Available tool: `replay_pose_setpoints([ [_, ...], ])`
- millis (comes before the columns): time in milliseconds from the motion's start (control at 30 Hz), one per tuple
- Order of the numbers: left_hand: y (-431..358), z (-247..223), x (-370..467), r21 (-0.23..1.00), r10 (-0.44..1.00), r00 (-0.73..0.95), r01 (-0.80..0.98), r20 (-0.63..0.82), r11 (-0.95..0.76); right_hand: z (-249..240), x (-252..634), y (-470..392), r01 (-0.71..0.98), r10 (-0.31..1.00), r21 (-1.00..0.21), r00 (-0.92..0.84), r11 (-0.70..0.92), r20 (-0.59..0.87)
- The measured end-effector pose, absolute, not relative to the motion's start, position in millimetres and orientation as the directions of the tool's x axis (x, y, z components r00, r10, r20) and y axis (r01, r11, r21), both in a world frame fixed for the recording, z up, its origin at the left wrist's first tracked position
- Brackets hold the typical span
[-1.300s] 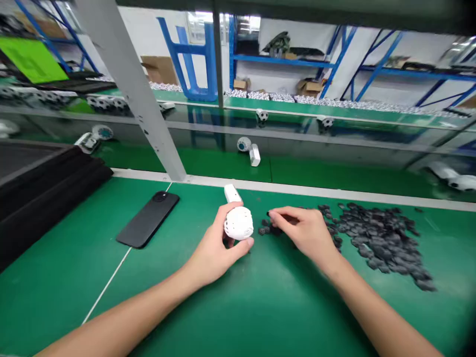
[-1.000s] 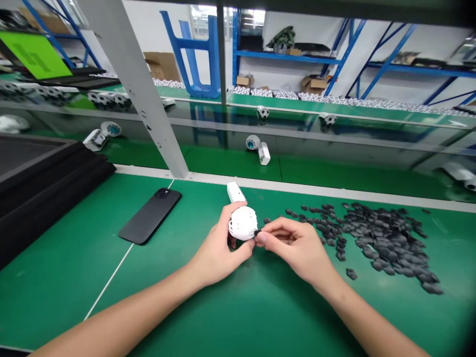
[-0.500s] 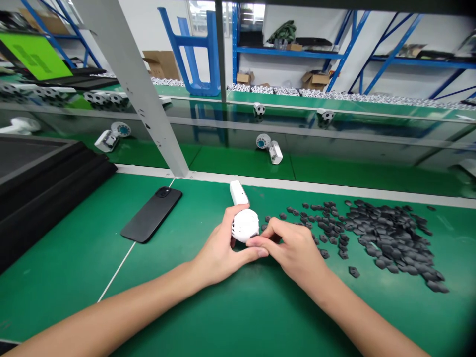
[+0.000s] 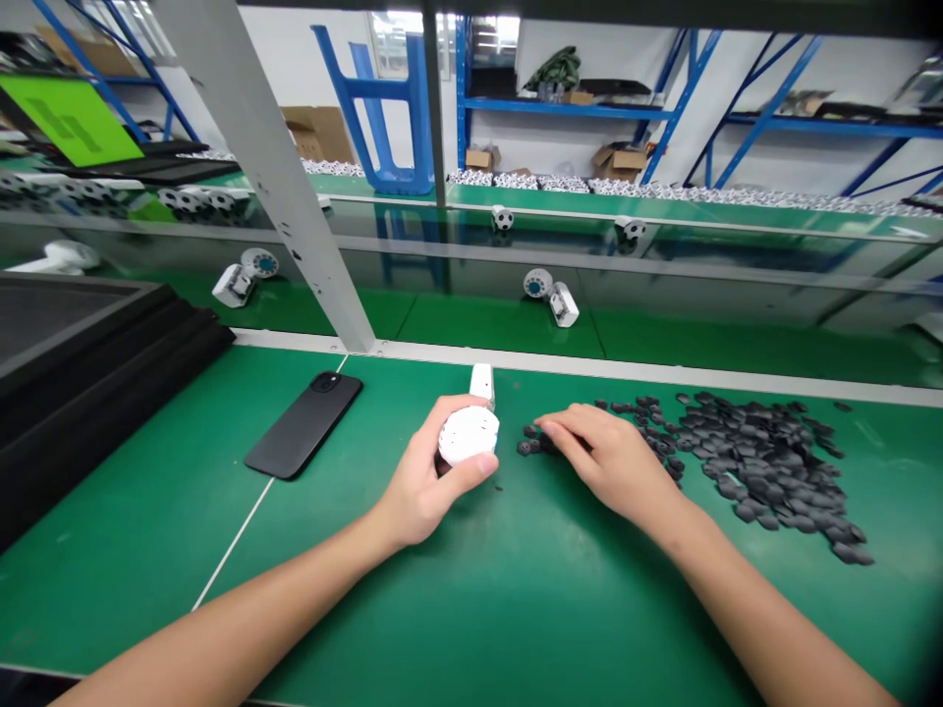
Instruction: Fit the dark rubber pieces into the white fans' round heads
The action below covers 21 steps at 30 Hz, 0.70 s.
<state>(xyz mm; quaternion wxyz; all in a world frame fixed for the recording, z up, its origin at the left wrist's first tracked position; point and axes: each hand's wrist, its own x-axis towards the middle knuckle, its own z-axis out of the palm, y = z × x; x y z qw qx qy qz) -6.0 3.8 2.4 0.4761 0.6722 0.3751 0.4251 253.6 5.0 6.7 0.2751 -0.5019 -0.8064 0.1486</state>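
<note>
My left hand (image 4: 425, 483) grips a small white device with a round perforated head (image 4: 469, 435) and a white handle pointing away from me. It rests just above the green bench mat (image 4: 516, 589). My right hand (image 4: 611, 462) lies palm down to the right of it, fingertips on a few loose small black pieces (image 4: 526, 447). A wide pile of the same black pieces (image 4: 758, 462) spreads right of that hand.
A black phone (image 4: 305, 423) lies face down to the left. Black foam trays (image 4: 81, 373) are stacked at the far left. A grey slanted post (image 4: 272, 177) rises behind the phone. Beyond the bench edge, a green conveyor carries white devices (image 4: 554, 295), (image 4: 243, 278).
My right hand has left the white device's head and reached right onto the loose black pieces. My left hand has turned the device slightly. The devices on the conveyor have shifted right.
</note>
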Motion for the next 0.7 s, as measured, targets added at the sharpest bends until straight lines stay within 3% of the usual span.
replay_pose_setpoints([
  [167,6.2,4.1,-9.5,0.96,0.922,0.311,0.084,0.228,-0.266,-6.5,248.5,8.3,0.806,0.855,-0.291,-0.459,0.515,0.241],
  [333,8.2,-3.0,-8.3,0.952,0.934,0.307,0.181,0.185,-0.248,-3.9,237.2,8.0,0.794,0.848,-0.299,-0.481,0.529,0.222],
  [400,8.2,-3.9,-6.8,0.943,0.937,0.32,0.245,0.141,-0.225,0.4,234.1,6.0,0.762,0.856,-0.39,-0.453,0.517,0.249],
  [467,7.5,-2.9,-5.6,0.923,0.932,0.344,0.311,0.111,-0.225,4.0,231.0,3.1,0.681,0.892,-0.579,-0.386,0.449,0.238],
  [567,5.5,-0.6,-4.6,0.891,0.919,0.375,0.365,0.124,-0.269,6.1,227.3,-1.7,0.423,0.946,-0.885,-0.318,0.194,0.055],
  [633,4.3,-0.4,-4.4,0.874,0.911,0.379,0.375,0.16,-0.31,6.4,226.4,-4.2,0.296,0.944,-0.954,-0.324,0.039,-0.062],
  [700,3.8,-1.5,-4.3,0.861,0.905,0.381,0.379,0.188,-0.338,7.8,226.8,-6.1,0.278,0.944,-0.96,-0.312,-0.017,-0.107],
])
